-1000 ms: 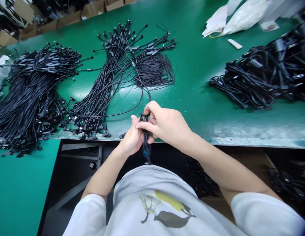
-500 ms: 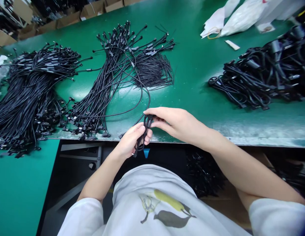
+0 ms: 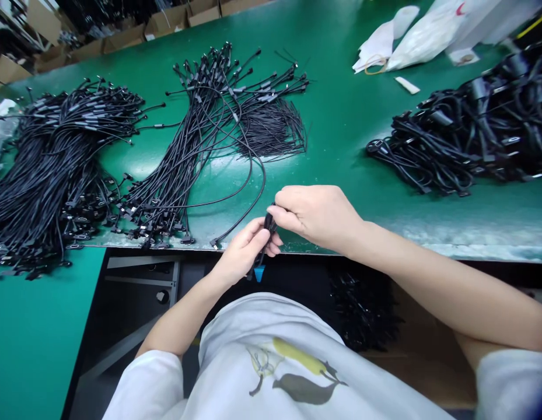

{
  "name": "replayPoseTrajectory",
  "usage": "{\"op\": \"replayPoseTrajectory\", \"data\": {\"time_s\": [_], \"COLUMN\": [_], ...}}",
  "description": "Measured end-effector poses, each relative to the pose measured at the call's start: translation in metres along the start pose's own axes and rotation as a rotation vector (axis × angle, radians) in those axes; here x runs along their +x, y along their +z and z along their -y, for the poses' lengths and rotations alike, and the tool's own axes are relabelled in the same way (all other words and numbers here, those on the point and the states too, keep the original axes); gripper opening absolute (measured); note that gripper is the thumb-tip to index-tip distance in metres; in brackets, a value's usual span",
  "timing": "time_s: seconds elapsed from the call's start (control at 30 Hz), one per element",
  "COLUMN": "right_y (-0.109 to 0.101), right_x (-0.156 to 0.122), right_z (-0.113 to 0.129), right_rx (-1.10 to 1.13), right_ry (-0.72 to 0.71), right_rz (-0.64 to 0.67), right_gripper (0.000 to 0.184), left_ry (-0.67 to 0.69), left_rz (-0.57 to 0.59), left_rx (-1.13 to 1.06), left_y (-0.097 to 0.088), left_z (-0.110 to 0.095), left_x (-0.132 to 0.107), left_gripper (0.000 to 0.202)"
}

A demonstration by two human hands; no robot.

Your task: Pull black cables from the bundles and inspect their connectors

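At the bottom of the frame, a white short-sleeved T-shirt (image 3: 235, 350) with a yellow-and-grey bird print (image 3: 297, 370); forearms are bare.

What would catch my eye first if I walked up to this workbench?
Probably the two hands at the near edge of the green table: the left hand and right hand pinch one folded black cable between them. Next, the heaps of black cables: a big pile far left, a fanned bundle in the middle, a tangled one at right.

Your left hand (image 3: 247, 251) and right hand (image 3: 318, 216) meet before your chest, fingers pinched together, both forearms bare and angled inward.
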State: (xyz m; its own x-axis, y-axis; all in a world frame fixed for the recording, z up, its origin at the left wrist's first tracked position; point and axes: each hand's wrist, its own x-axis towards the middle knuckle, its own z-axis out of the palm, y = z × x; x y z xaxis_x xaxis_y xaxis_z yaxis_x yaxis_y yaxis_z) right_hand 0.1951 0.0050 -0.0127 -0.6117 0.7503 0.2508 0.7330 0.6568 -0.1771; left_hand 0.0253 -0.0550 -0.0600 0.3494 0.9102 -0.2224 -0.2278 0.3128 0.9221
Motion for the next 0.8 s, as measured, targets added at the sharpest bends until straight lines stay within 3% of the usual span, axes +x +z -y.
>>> {"op": "replayPoseTrajectory", "data": {"time_s": [0.13, 0.23, 0.3, 0.4, 0.5, 0.63, 0.8], "right_y": [0.004, 0.007, 0.009, 0.012, 0.017, 0.021, 0.020], "right_x": [0.006, 0.007, 0.005, 0.003, 0.000, -0.004, -0.003], "right_z": [0.011, 0.013, 0.012, 0.007, 0.001, -0.003, -0.011], "right_rx": [-0.096, -0.078, 0.030, 0.373, 0.637, 0.663, 0.796], "right_ry": [0.199, 0.206, 0.182, 0.071, -0.006, 0.086, 0.171], "right_rz": [0.016, 0.013, -0.033, -0.035, -0.007, -0.147, -0.063], "right_gripper": [0.049, 0.049, 0.043, 0.035, 0.035, 0.033, 0.038], "left_ry": [0.061, 0.076, 0.087, 0.078, -0.002, -0.192, -0.320], "left_rz": [-0.002, -0.004, 0.004, 0.095, 0.170, 0.201, 0.079], "left_rx": [0.153, 0.267, 0.271, 0.144, -0.006, -0.109, -0.275], "left_y": [0.005, 0.004, 0.002, 0.002, 0.002, 0.002, 0.009], "left_z": [0.004, 0.005, 0.005, 0.004, 0.001, 0.000, 0.006], "left_x": [-0.003, -0.006, -0.008, -0.008, -0.007, -0.010, -0.011], "left_gripper": [0.035, 0.029, 0.029, 0.032, 0.035, 0.045, 0.050]}}
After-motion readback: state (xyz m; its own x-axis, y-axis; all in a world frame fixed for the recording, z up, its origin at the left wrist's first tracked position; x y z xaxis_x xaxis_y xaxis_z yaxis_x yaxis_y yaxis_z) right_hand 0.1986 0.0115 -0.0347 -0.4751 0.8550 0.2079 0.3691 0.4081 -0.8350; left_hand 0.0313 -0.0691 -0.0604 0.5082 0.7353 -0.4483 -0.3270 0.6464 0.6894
